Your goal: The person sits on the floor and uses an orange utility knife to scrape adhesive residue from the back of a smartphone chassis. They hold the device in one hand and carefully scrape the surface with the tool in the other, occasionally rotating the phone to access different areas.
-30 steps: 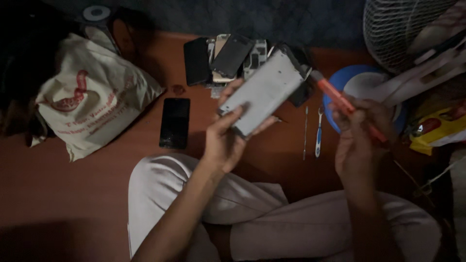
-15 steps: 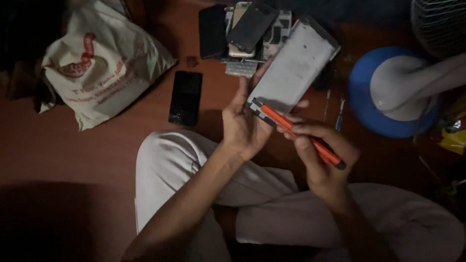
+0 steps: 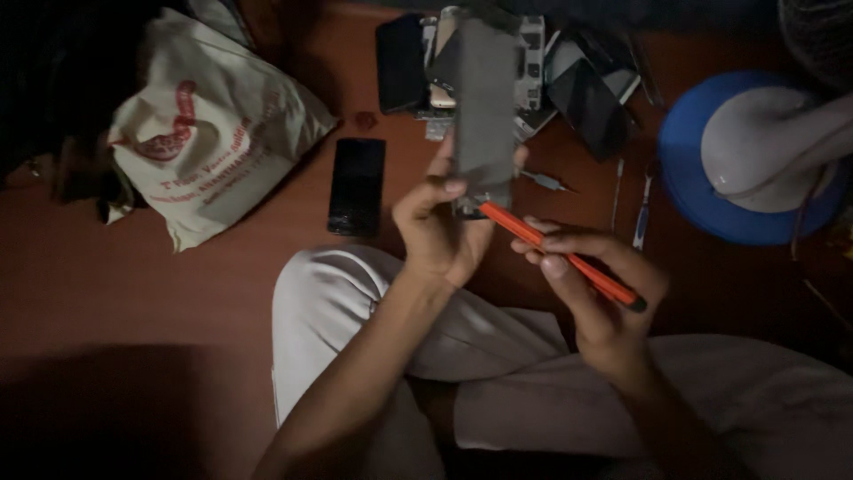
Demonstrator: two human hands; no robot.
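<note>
My left hand [image 3: 440, 233] grips the lower end of a grey phone body [image 3: 484, 111] and holds it upright above my lap. My right hand [image 3: 597, 293] holds an orange screwdriver [image 3: 560, 256] like a pen. Its tip touches the bottom edge of the phone, just beside my left thumb. Both hands are over my crossed legs in pale trousers [image 3: 498, 356].
A black phone [image 3: 357, 185] lies on the reddish floor [image 3: 133, 293] to the left. A printed cloth bag [image 3: 209, 124] sits further left. Several phones and parts [image 3: 569, 71] are piled at the top. Small tools [image 3: 641, 213] lie by a fan's blue base [image 3: 684, 169].
The phone body has turned from slanting right to upright. My right hand brought the screwdriver from out at the right in to the phone's bottom edge. The view shifted and drew closer.
</note>
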